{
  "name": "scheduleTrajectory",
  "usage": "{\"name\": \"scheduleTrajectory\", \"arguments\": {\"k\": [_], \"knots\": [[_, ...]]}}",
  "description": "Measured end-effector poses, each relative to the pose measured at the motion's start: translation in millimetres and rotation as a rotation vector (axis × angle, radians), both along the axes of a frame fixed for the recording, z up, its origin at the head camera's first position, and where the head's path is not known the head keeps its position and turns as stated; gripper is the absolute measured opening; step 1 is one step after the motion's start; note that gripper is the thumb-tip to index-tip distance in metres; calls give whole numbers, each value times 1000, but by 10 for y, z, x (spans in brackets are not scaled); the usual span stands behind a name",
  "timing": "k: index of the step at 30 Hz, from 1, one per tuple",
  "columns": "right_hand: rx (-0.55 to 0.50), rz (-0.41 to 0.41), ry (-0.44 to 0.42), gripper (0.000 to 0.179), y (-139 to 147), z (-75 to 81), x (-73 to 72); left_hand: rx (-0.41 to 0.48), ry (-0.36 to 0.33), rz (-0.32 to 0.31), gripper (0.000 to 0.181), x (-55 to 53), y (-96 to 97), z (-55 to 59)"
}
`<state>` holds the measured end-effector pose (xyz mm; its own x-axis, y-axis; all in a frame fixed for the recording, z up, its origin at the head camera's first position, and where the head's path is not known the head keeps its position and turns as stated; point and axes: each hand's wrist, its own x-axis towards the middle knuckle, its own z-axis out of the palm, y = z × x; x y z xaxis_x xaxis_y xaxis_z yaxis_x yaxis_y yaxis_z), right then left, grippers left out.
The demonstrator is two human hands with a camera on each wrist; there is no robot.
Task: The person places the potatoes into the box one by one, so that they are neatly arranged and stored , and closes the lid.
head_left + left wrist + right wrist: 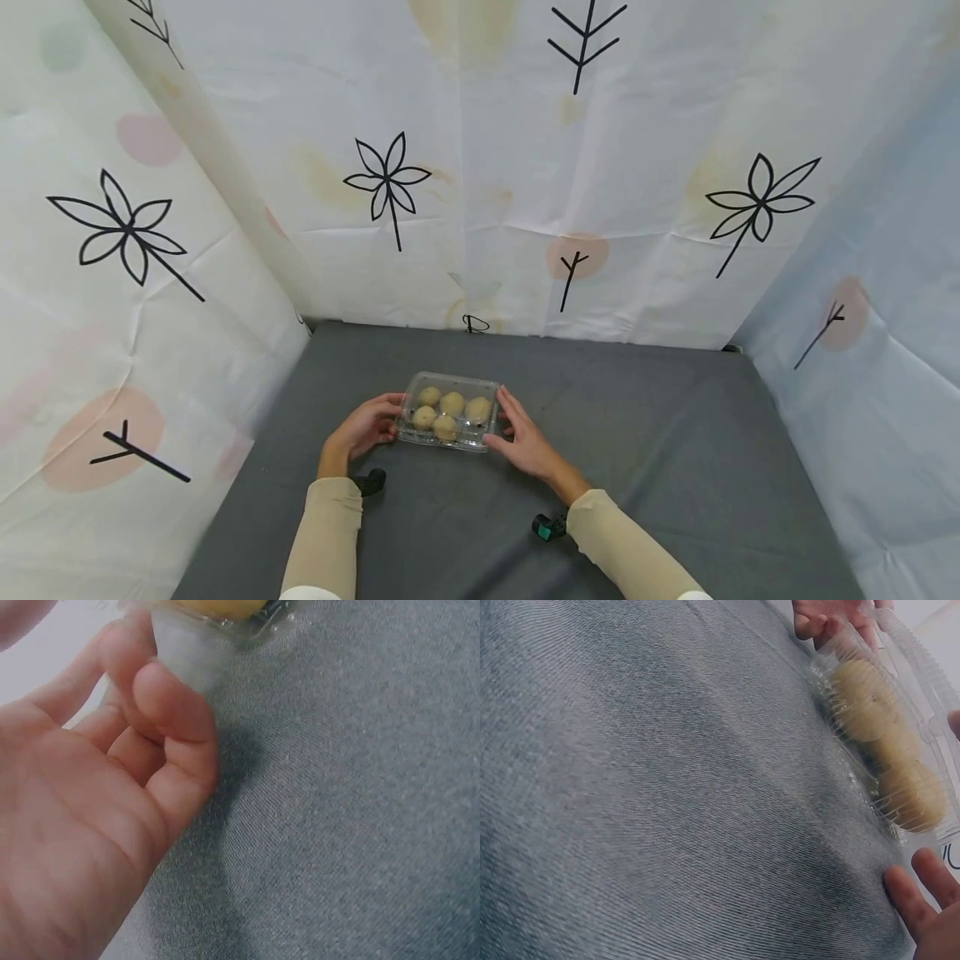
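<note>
A clear plastic clamshell box (447, 443) sits on the grey tabletop with its lid over several round, pale yellow, potato-like items (452, 404). At its left end is my left hand (370, 425), its fingers loosely bent and fingertips against or very near the edge. In the left wrist view the palm (75, 817) has nothing in it, and only a corner of the box shows at the top. My right hand (528, 446) is spread at the right end, thumb by the near corner and fingers along the side. The right wrist view shows two of its fingertips (930, 874) beside the box.
A grey cloth (675, 450) covers the table. White curtains (480, 167) with printed flowers and twigs stand behind it and on both sides. Dark wrist straps show at the left wrist (370, 482) and right wrist (550, 527).
</note>
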<state>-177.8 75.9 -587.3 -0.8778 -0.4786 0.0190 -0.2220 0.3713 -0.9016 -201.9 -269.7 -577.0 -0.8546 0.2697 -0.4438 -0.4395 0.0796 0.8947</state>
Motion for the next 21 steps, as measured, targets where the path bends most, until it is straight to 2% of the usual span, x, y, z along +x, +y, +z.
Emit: {"name": "scheduleTrajectory", "arguments": {"k": [5,10,16,19,21], "knots": [[-4,-12,9,86,-13,-14,12,18,-14,-19,59,34,-15,14],[-20,-52,7,86,-48,-19,12,49,1,-50,64,46,-19,3],[-38,-120,20,90,-111,-6,25,25,18,-66,70,58,-15,-12],[-37,-160,0,92,-135,6,50,14,25,-62,71,77,-13,-8],[-44,-184,-44,93,-142,10,70,15,22,-55,70,91,-14,-12]]}}
